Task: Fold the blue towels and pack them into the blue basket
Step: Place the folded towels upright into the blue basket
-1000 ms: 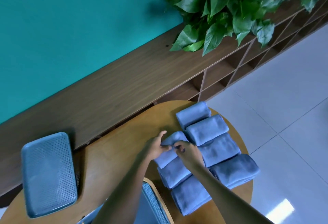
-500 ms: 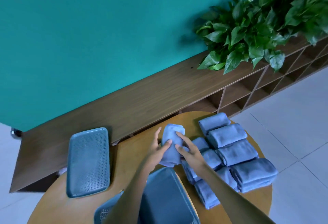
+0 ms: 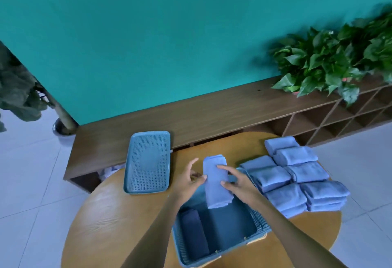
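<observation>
Lifted clear of the stack since a second ago: one folded towel (image 3: 216,180), then lying among the others, now carried left and poised over the far end of the blue basket (image 3: 257,223). Held between both hands: left hand (image 3: 187,182) against its left edge with fingers spread, right hand (image 3: 237,182) laid over its right side, fingers fairly straight. Hands thus together on the towel, neither gripping anything else.

Basket standing on the round table (image 3: 118,214), nearest the person. Inside it, along the left wall, one darker folded towel (image 3: 194,231) already placed; remainder of the basket floor bare. Basket lid (image 3: 147,161) lying apart on the table to the left, touching nothing else.

Remaining stock: folded towels (image 3: 297,174) laid out in rows on the right of the table, some stacked two or three deep; exact count not determinable. All visible towels appear folded already, none seen spread open.

Assessment: folding apparently complete; packing barely begun, with one towel in, a second about to go down beside it, and the bulk still to be transferred.
</observation>
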